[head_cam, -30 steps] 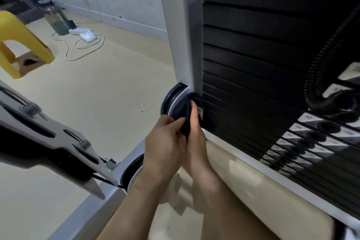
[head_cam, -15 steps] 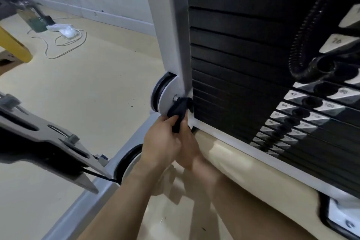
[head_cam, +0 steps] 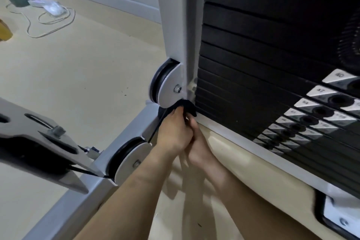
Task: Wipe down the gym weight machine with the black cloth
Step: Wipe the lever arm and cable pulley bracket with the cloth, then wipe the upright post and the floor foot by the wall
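Observation:
The weight machine's grey upright post (head_cam: 175, 25) meets a round pulley cover (head_cam: 169, 85) low down, with the black weight stack (head_cam: 263, 54) to its right. The black cloth (head_cam: 187, 106) is bunched just under the pulley cover, at the foot of the post. My left hand (head_cam: 173, 128) grips the cloth from the left with curled fingers. My right hand (head_cam: 196, 142) lies close behind it, its thumb reaching up to the cloth; most of its fingers are hidden by the left hand.
A grey base rail (head_cam: 93, 187) with a second pulley (head_cam: 130, 158) and a black cable (head_cam: 155, 128) runs down-left. A grey lever arm (head_cam: 39, 138) juts in from the left. White cords (head_cam: 48, 19) lie on the beige floor at the far left.
Both hands have slid the cloth downward, from the face of the pulley cover and its bolt to just beneath the cover. The view has drawn closer to the post.

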Demonstrator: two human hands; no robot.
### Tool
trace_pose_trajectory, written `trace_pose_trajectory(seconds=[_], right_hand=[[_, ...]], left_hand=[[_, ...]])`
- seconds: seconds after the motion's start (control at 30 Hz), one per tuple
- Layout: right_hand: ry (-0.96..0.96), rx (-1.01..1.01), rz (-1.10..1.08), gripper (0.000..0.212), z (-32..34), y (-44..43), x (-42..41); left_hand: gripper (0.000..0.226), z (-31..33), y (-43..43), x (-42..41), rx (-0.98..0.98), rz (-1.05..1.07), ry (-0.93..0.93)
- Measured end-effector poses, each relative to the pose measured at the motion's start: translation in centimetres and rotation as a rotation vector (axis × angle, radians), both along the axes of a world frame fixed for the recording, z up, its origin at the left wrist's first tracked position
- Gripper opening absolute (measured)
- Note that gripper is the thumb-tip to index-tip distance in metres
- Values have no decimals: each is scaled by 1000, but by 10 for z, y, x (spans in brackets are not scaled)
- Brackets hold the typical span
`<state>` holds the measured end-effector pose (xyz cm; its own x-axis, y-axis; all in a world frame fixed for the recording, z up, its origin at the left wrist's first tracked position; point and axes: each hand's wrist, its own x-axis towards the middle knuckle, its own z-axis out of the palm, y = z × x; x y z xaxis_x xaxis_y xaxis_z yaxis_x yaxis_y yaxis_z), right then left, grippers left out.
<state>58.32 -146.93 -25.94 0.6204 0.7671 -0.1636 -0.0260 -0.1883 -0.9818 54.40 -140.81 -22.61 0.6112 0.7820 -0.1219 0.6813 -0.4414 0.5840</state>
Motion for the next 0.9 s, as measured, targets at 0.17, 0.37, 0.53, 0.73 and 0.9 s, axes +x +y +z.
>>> trace_pose_trajectory(seconds=[0.17,0.37,0.53,0.73,0.9], right_hand=[[199,-182,156,36,-31,17,9],[262,-266,161,42,-32,1,8],[240,-271,18,46,-26,-7,13],[629,-141,-111,21,-29,-9,11],[813,-180,-249,22,-26,17,23]], left_hand=[[27,-23,17,16,-32,-45,274],[19,-45,26,2,88,-288,449],[15,-45,18,1,-20,-190,436],[44,-31,-13,-13,-56,171,41],[52,-30,4,5,-399,231,-31]])
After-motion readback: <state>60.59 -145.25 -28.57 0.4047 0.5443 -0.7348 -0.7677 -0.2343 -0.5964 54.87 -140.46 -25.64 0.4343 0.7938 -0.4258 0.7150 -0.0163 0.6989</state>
